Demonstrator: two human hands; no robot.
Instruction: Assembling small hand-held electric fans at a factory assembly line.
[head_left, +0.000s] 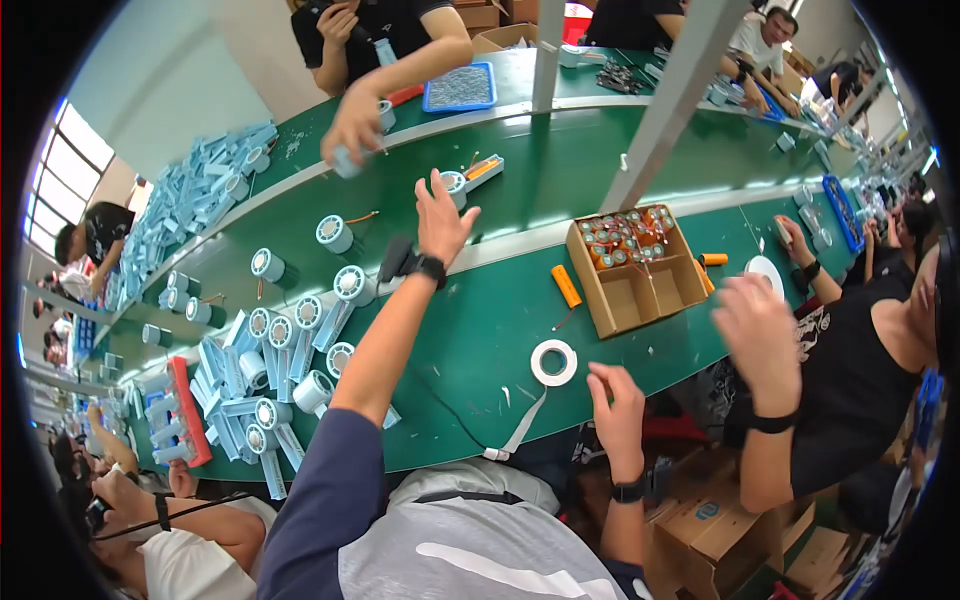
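Observation:
My left hand is stretched far out over the green work surface, fingers spread, holding nothing I can see. Just beyond its fingers lies a light blue handheld fan housing, its handle uncovered and something orange inside. Whether the hand touches it, I cannot tell. My right hand hovers by the near table edge with fingers loosely bent and apart, and nothing visible in it. Close by on its left lies a roll of white tape, a loose strip trailing to the edge. An orange cylindrical battery with a wire lies farther back.
A cardboard box holds several batteries beside a grey post. Light blue fan parts pile up left of my arm, near a red tray. Across the table a person's hand moves; another person's hand is at right.

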